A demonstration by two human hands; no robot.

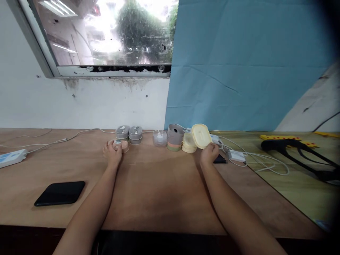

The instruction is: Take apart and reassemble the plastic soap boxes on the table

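Observation:
My left hand (112, 153) is closed round a small pinkish container (124, 146) on the table, in front of two grey lidded containers (135, 134). Its thumb and fingers rest on the top and side. A cream oval lid (201, 136) is tilted up in my right hand (209, 154), pinched at its lower right edge. Just left of that lid stands a stack of cream lids (188, 143). Beside this stack rises a pile of grey, orange and green sleeve-like pieces (175, 137). Clear plastic cups (159, 138) sit further left.
A black phone (60, 193) lies at front left. A white power strip (12, 158) is at the left edge, with cables along the back. A white adapter (237, 156), a dark flat object (220, 159) and a black strap-like item (297, 156) are at right. A wall closes off the back.

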